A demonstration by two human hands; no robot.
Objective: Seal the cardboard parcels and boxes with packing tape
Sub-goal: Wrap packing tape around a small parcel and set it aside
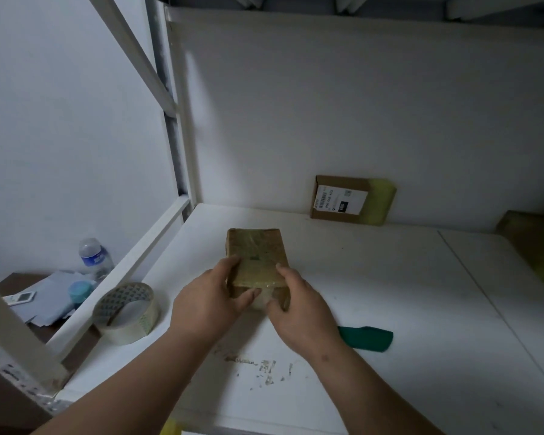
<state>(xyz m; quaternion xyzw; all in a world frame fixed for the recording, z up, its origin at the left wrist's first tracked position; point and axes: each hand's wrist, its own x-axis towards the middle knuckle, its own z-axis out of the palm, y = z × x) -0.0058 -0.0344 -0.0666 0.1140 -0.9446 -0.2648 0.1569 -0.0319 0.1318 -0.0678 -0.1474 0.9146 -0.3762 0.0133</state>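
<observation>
We hold the taped parcel [258,262] mid-shelf, both hands at its near end: left hand [206,301] fingers curled round the left edge, thumb across the front; right hand [299,309] fingers wrapped on the right corner. Tape roll [126,312] sits near the shelf's left edge. White shelf [390,277] lies bare to the right; labelled box [352,200] leans against the back wall.

brown parcel [257,265], glossy yellowish tape | tape roll [127,312] yellowish, green diamond-patterned core | far box [352,200] brown, white label, yellow-green end | green item [366,338] near right | white shelf [390,293]
</observation>
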